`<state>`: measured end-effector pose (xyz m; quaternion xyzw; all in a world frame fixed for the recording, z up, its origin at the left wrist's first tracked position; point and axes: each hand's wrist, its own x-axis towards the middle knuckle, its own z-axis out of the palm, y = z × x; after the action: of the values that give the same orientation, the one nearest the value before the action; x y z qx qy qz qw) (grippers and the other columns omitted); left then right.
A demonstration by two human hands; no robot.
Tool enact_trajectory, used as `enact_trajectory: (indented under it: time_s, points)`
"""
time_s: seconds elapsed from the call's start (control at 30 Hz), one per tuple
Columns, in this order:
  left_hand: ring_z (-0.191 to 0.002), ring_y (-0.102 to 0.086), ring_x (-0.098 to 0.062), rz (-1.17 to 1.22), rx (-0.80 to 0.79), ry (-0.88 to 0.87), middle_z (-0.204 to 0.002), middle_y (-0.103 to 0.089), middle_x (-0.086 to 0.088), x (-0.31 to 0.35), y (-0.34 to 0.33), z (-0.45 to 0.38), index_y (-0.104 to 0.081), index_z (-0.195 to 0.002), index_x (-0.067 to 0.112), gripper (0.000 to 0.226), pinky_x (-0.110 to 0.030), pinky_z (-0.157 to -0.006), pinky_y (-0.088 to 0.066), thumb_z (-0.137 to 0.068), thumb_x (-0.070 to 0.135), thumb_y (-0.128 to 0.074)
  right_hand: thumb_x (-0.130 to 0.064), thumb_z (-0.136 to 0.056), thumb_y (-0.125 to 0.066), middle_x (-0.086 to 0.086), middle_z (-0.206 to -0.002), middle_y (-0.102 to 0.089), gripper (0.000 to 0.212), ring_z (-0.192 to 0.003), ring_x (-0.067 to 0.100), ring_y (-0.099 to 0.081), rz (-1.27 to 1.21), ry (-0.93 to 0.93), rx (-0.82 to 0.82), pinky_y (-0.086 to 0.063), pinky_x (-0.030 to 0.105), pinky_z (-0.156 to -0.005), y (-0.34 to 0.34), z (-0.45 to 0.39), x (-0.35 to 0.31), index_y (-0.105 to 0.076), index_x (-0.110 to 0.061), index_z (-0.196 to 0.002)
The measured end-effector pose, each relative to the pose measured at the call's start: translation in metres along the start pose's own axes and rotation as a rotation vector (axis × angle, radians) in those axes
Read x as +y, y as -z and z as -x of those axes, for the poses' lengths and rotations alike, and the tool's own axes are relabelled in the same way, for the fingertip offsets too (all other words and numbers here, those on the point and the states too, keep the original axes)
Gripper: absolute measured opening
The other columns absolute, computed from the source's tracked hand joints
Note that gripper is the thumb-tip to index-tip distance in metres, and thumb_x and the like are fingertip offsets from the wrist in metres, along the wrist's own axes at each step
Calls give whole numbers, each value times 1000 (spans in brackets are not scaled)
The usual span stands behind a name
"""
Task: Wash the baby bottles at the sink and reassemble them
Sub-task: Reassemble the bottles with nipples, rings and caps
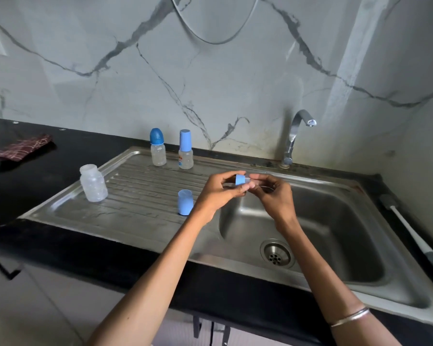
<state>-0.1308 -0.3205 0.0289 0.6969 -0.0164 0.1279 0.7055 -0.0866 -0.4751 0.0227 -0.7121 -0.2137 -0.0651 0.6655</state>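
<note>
Now the steel sink (360, 245) holds nothing; above its left edge the left hand (218, 193) pinches a blue ring (240, 180), and the right hand (273, 193) pinches the clear teat (251, 181) in it. An open bottle (93, 183) and a blue cap (185, 202) stand on the drainboard (140, 208).

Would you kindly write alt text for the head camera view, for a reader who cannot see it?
Above a steel sink, a left hand and right hand together hold a blue bottle collar with a clear teat. On the drainboard stand an open bottle, a loose blue cap and two capped bottles.
</note>
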Motion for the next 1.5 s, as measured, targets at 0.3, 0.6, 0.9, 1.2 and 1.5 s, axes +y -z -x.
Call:
enact_trajectory:
  time_s: [0.3,0.6,0.9,1.2,1.5]
  points:
    - [-86,-70,3,-110,339,-210,-102,-74,-3,29,91,36,-68,-121,3,34,-14,-80,-51,-89,12,-74,-13,-81,-78,3,-89,-76,17,-87,17,-73,-61,19,-105,-58,27,-79,-91,-9,-29,-75,-11,-98]
    - [-94,-58,-19,-589,1154,-469,-109,-58,3,2,261,81,-64,-119,16,44,-27,-81,-48,-80,27,-81,-9,-82,-77,-1,-88,-75,15,-79,5,-70,-91,17,-193,-54,15,-76,-205,-22,-40,-75,-11,-97]
    - [-114,-61,-26,-635,762,143,-123,-62,-5,-33,328,47,-45,-135,10,101,-40,-93,-52,-52,34,-98,-16,-83,-77,-3,-90,-76,17,-84,7,-71,-22,30,-235,-55,21,-81,-276,-39,-27,-76,-13,-99]
    - [-85,-64,-17,-674,728,-19,-94,-69,2,-18,303,35,-66,-103,15,51,-14,-64,-43,-61,20,-93,-17,-82,-78,-3,-90,-75,16,-82,5,-70,-12,35,-217,-54,17,-79,-260,-47,-30,-77,-12,-98]
    - [-87,-66,-18,-747,512,-258,-97,-71,2,12,203,19,-70,-110,19,53,-28,-74,-54,-60,12,-87,-20,-86,-74,3,-89,-76,15,-82,17,-73,-86,67,-126,-57,26,-78,-170,-47,-55,-75,-11,-97]
